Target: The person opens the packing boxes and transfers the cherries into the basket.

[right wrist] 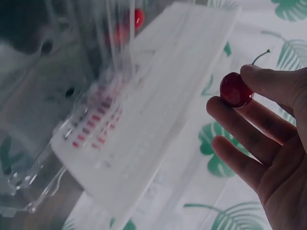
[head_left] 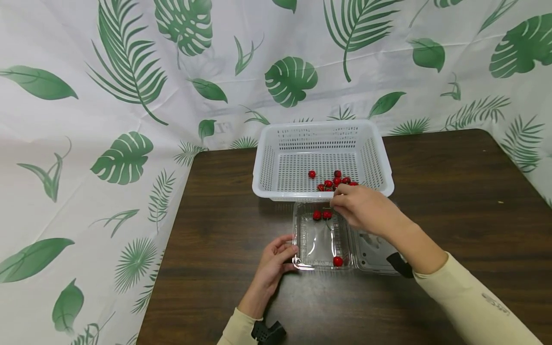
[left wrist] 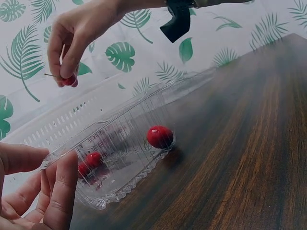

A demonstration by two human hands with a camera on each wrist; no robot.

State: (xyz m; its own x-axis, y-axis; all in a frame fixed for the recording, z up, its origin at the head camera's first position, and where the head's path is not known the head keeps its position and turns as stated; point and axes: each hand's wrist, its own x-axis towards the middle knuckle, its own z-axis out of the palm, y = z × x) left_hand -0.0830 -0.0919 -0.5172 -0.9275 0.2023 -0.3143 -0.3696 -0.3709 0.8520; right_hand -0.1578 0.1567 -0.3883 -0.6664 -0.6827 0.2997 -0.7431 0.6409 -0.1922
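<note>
My right hand (head_left: 362, 207) pinches a cherry (right wrist: 236, 90) by thumb and fingertips; its thin stem sticks out past the thumb in the right wrist view. That hand is above the far side of a clear plastic clamshell box (head_left: 319, 247). Inside the box lie two cherries (head_left: 322, 215) side by side near the far edge and one cherry (head_left: 338, 261) in the near right corner. My left hand (head_left: 276, 261) grips the box's left rim between thumb and fingers, as the left wrist view (left wrist: 57, 184) also shows.
Behind the box stands a white slotted basket (head_left: 267, 192) with several cherries (head_left: 337, 181) toward its front right. The box's open lid (head_left: 375, 254) lies flat to the right, partly under my right arm. A dark wooden table (head_left: 215, 225) meets a leaf-patterned sheet (head_left: 233, 91).
</note>
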